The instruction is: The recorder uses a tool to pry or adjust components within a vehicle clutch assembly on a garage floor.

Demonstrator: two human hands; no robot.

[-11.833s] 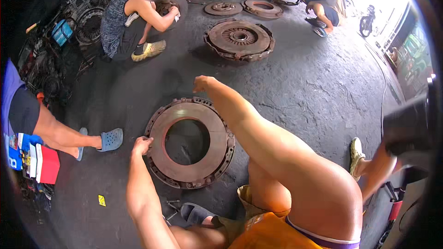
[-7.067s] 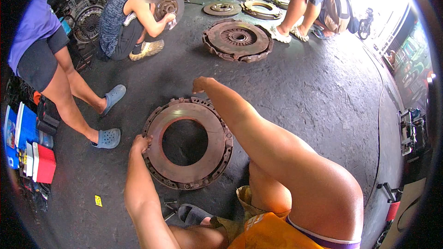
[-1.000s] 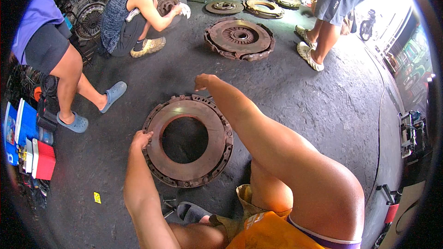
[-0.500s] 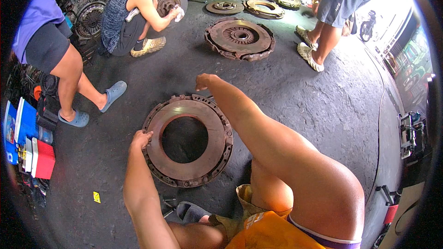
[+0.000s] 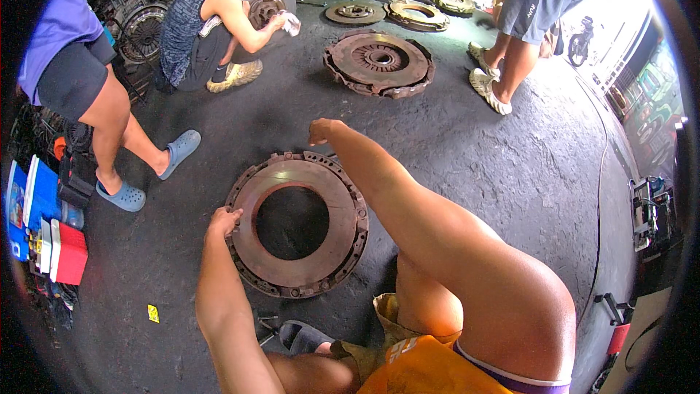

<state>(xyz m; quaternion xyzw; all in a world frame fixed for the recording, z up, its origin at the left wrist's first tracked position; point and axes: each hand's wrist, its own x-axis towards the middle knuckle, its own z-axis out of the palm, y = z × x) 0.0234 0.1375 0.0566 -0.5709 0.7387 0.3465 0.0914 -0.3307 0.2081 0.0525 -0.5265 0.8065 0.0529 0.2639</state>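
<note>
Here, left hand (image 5: 222, 220): fingers curled on the rusty ring plate's (image 5: 297, 222) left rim, centre frame.
Right hand (image 5: 324, 131): loosely closed, resting at the plate's upper rim.

Four rusty round metal parts lie flat on the floor: one large ring-shaped plate (image 5: 295, 222) at the centre, one toothed disc assembly (image 5: 379, 63) at twelve o'clock, and two smaller rings (image 5: 355, 12) (image 5: 418, 15) beyond it. Three other people show: one crouching (image 5: 204, 29) at eleven o'clock, one standing (image 5: 69, 58) at ten o'clock in two blue clogs (image 5: 179, 150), one standing (image 5: 536, 0) at one o'clock. Two bare hands belong to the wearer, left hand (image 5: 222, 220) and right hand (image 5: 324, 131), and one yellow tag (image 5: 153, 313) lies at seven o'clock.
</note>
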